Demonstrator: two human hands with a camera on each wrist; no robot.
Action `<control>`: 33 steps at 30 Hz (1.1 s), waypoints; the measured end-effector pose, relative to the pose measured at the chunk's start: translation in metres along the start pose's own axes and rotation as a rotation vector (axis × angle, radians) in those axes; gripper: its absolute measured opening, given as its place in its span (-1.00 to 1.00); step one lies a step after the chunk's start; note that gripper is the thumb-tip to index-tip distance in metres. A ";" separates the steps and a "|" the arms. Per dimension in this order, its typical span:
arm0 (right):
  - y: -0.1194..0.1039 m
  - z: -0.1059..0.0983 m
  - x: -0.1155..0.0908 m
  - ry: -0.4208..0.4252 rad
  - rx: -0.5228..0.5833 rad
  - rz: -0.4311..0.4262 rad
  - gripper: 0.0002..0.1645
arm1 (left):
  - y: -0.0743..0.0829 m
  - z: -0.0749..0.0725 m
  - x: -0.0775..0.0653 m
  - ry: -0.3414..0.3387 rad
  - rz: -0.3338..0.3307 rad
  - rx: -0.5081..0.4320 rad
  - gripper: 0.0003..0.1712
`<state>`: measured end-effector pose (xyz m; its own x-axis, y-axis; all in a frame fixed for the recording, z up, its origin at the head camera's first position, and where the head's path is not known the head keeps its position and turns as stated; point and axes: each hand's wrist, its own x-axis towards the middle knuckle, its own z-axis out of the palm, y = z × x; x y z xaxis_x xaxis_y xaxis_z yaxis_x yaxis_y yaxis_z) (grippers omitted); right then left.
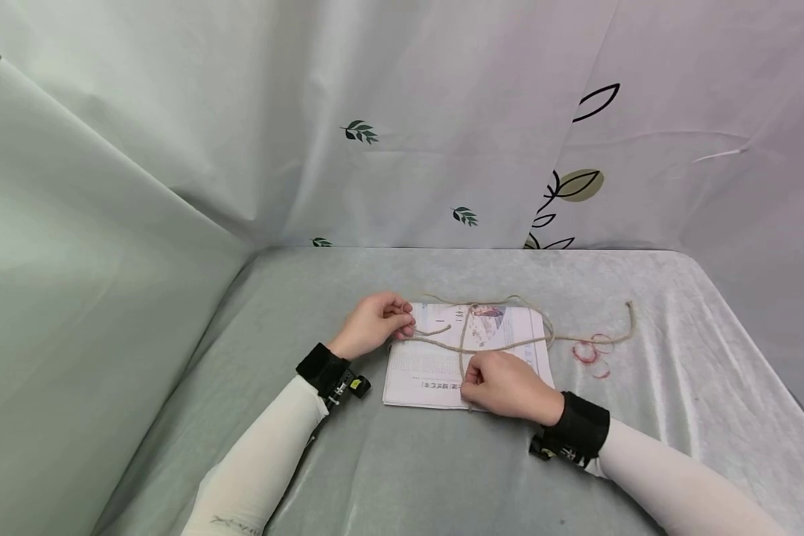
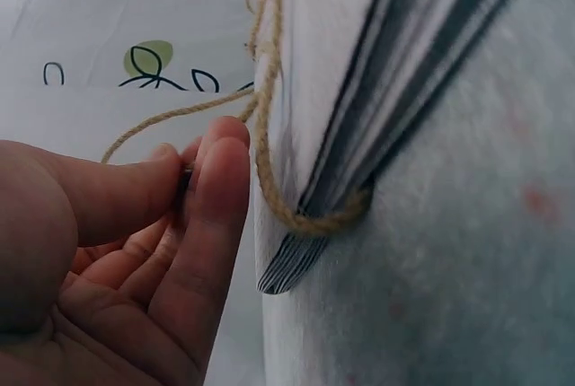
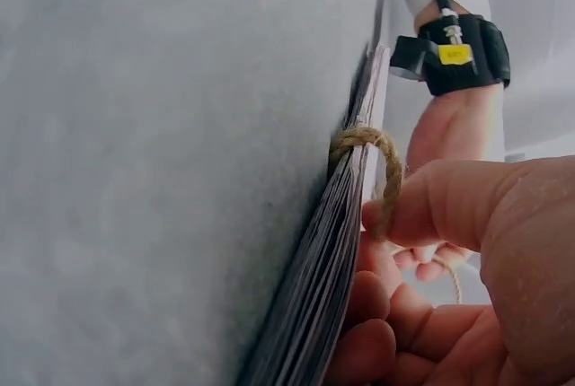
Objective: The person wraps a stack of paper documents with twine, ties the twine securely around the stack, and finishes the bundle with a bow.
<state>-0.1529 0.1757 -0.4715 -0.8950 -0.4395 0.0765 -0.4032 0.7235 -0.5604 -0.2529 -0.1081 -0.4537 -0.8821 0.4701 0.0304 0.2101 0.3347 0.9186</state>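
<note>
Nearest, on the grey cloth-covered worktop [image 1: 402, 476], the right hand's [image 1: 509, 383] grip pinches twine [image 1: 466, 327] at the near edge of the flat, twine-crossed papers [image 1: 418, 376]. Farther, the left hand's [image 1: 374, 321] grip pinches twine by their left edge. Red loops [image 1: 586, 360] lie right. Behind hangs pale, leaf-printed cloth [image 1: 442, 82].

The lower half of the head view, around 6 o'clock, is taken up by the table [image 1: 402, 484], which is covered in grey, softly wrinkled cloth. At 4 o'clock, thin red loops [image 1: 586, 351] are seen; whether they are printed cannot be told. At 12 o'clock the table is backed by a pale sheet [image 1: 442, 45], patterned with a dark green sprig [image 1: 359, 132] at 11 o'clock and an olive, black-outlined leaf [image 1: 581, 185] at 2. Further sheeting [image 1: 74, 260] is hung at 9.
</note>
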 end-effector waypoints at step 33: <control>0.012 -0.015 0.005 -0.154 0.343 0.009 -0.88 | 0.004 0.026 0.001 -0.069 0.245 0.362 -0.86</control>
<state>-0.1649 0.1904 -0.4658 -0.8484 -0.5278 -0.0403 -0.2845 0.5187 -0.8062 -0.2414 -0.0847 -0.4602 -0.7600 0.6208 0.1922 0.5545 0.4651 0.6901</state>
